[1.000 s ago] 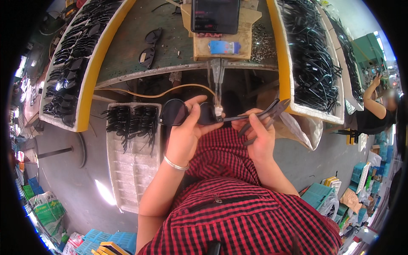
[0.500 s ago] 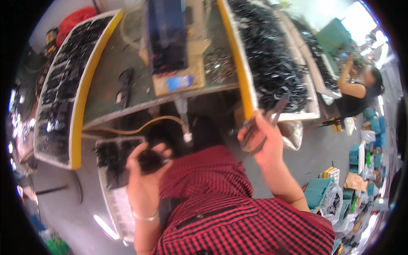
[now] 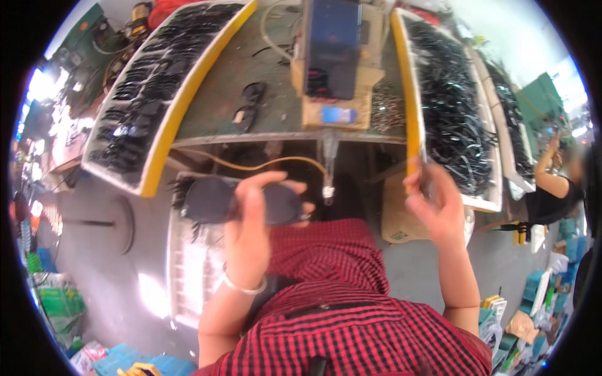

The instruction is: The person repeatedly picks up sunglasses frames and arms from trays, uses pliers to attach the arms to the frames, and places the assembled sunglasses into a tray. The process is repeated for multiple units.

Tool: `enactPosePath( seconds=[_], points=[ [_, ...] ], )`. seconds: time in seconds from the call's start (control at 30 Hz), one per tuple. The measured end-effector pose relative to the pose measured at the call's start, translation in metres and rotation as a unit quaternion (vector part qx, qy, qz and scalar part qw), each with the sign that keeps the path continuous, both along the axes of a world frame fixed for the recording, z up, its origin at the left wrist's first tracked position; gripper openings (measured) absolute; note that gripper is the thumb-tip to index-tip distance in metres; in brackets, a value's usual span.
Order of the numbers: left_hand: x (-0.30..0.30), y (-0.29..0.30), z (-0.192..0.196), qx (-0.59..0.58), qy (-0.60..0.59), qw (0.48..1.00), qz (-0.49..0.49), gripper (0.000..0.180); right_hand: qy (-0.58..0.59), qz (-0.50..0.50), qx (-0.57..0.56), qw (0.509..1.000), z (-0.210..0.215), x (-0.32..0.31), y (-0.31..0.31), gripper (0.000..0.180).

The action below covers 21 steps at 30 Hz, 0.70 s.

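Observation:
My left hand (image 3: 254, 219) grips a pair of sunglasses (image 3: 208, 200) at the middle, with one dark lens on either side of the fingers. Whether temples are fitted to it I cannot tell. My right hand (image 3: 434, 202) is blurred, its fingers closed round a dark plier-like tool (image 3: 426, 183), mostly hidden by the hand. This hand is beside the near end of a yellow-edged white tray (image 3: 409, 94) heaped with black strip-like temples (image 3: 448, 106). Another pair of black glasses (image 3: 251, 103) lies on the green bench (image 3: 219, 119).
On the left stands a yellow-edged tray (image 3: 182, 113) with rows of dark eyewear. Small metal parts (image 3: 387, 106) lie beside a machine with a dark panel (image 3: 332, 50). A white tray (image 3: 199, 269) sits low by my left arm. A co-worker (image 3: 552, 194) is at the right.
My left hand has turned the sunglasses so both lenses show, and has moved right. The right hand has also shifted right; its tool, plain before, is now mostly hidden. The whole view has swung left.

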<state>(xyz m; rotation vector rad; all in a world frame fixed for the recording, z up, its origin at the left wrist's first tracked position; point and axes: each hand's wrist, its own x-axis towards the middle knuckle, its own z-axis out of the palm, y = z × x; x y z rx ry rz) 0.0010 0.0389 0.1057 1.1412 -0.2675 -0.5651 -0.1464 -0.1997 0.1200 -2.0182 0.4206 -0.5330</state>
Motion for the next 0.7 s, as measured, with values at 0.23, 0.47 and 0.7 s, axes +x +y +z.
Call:
enactPosePath(
  seconds=[0.23, 0.47, 0.7],
  points=[
    [0.005, -0.012, 0.012, 0.003, -0.055, 0.998, -0.013, 0.039, 0.026, 0.118, -0.365, 0.923, 0.017, 0.024, 0.044, 0.055],
    [0.008, -0.015, 0.008, -0.013, -0.053, 0.998, -0.043, 0.034, 0.056, 0.161, -0.35, 0.921, 0.015, 0.025, 0.038, 0.048],
    [0.043, -0.014, -0.017, -0.002, -0.109, 0.991, 0.073, 0.027, 0.16, 0.043, -0.155, 0.974, 0.017, 0.023, 0.012, 0.045]
  ],
)
